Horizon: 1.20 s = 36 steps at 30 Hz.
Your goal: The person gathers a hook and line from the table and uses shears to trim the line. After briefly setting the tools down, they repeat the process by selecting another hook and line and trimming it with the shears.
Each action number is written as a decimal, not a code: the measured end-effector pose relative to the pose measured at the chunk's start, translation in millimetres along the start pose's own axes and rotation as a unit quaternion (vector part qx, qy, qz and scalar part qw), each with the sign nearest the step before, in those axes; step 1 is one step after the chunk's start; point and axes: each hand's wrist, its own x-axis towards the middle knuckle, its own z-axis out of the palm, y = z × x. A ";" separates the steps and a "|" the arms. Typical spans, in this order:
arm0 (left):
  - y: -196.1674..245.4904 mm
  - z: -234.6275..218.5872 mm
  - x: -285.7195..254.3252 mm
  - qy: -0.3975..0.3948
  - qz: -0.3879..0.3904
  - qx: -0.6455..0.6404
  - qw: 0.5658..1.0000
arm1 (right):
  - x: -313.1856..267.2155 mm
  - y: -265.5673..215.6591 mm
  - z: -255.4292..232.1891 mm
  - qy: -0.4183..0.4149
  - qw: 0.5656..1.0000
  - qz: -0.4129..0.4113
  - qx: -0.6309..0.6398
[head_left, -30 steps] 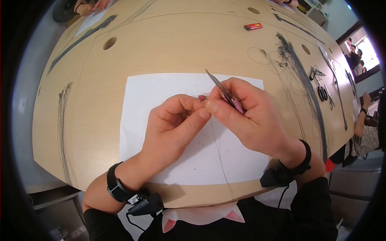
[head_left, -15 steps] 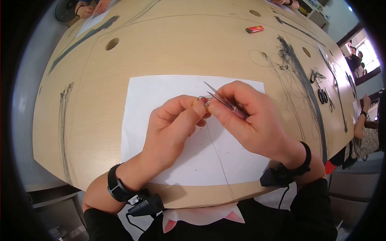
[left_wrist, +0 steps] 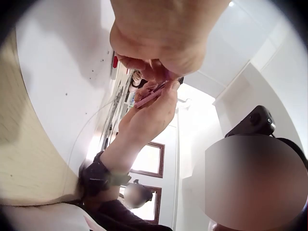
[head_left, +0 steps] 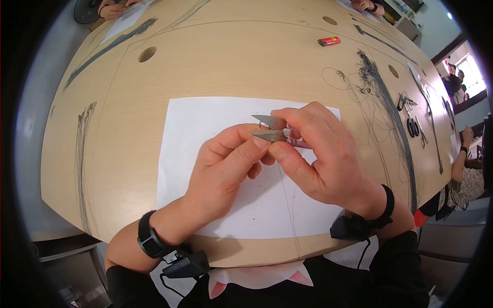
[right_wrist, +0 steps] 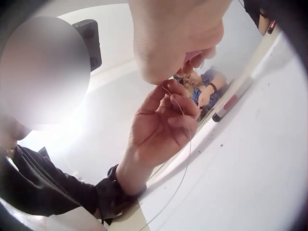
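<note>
Over a white sheet of paper, my two hands meet at their fingertips. My right hand holds small pink-handled scissors, blades spread and pointing left across the left fingertips. Between the blades shows a bit of dark looped thread. My left hand pinches that small threadwork between thumb and forefinger, and the fingers hide most of it. A thin thread runs from the hands down over the paper toward the table's front edge; the right wrist view shows the thread hanging past the left palm.
A red lighter lies at the back. Right of the paper stretches a long bundle of dark threads, with black-handled scissors beyond it. Another thread bundle lies left. Other people's hands show at the far side.
The scissors in my right hand have swung from pointing up to pointing left, and their blades have spread apart over the left fingertips. My left hand keeps its pinch.
</note>
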 end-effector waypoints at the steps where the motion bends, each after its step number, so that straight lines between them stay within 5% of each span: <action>1: 0.0 0.2 0.1 0.003 -0.001 0.000 1.000 | -0.4 0.6 0.7 0.000 1.000 -0.002 -0.004; 36: -5.0 -1.1 4.0 0.034 0.034 0.008 0.999 | -0.5 -5.9 -6.5 -0.036 0.997 0.012 -0.063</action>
